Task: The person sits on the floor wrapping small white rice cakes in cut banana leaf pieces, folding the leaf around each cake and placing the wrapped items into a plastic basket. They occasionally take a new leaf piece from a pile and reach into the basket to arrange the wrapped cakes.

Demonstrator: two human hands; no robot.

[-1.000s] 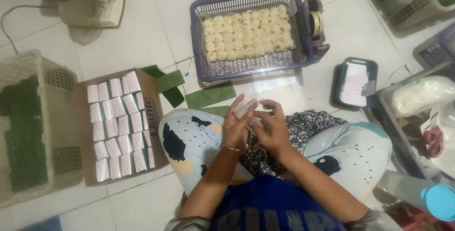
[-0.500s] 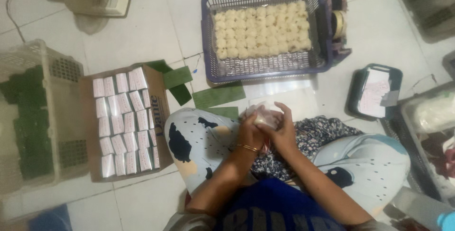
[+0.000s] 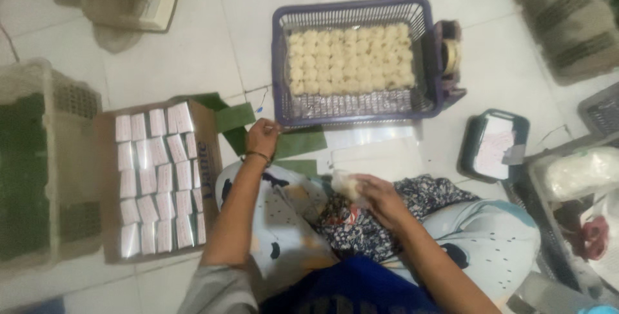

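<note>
Since 0.5 s ago the hands have split: both were together over the lap on a wrapped piece, now the left hand (image 3: 261, 137) has gone fwd to the green leaf strips (image 3: 298, 141) on the floor, fingers curled down on a strip's edge; can't tell if it's pinched yet. Right hand (image 3: 377, 196) stays over the lap, closed around a small pale cake in clear wrap (image 3: 345, 185), held just above the patterned cloth on the knees. Purple basket (image 3: 351, 115) sits ahead on the floor w/ rows of pale round cakes (image 3: 351, 59) filling its far half; near half shows bare mesh. Tape roll (image 3: 450, 56) sits against the basket's right side. Clear plastic sheets (image 3: 380, 156) lie btwn basket and knees. Left of the person, a cardboard box (image 3: 206, 159) holds rows of white wrapped packs (image 3: 158, 178); further left a pale crate (image 3: 39, 159) w/ green leaves. Dark tray (image 3: 493, 145) to the right.
</note>
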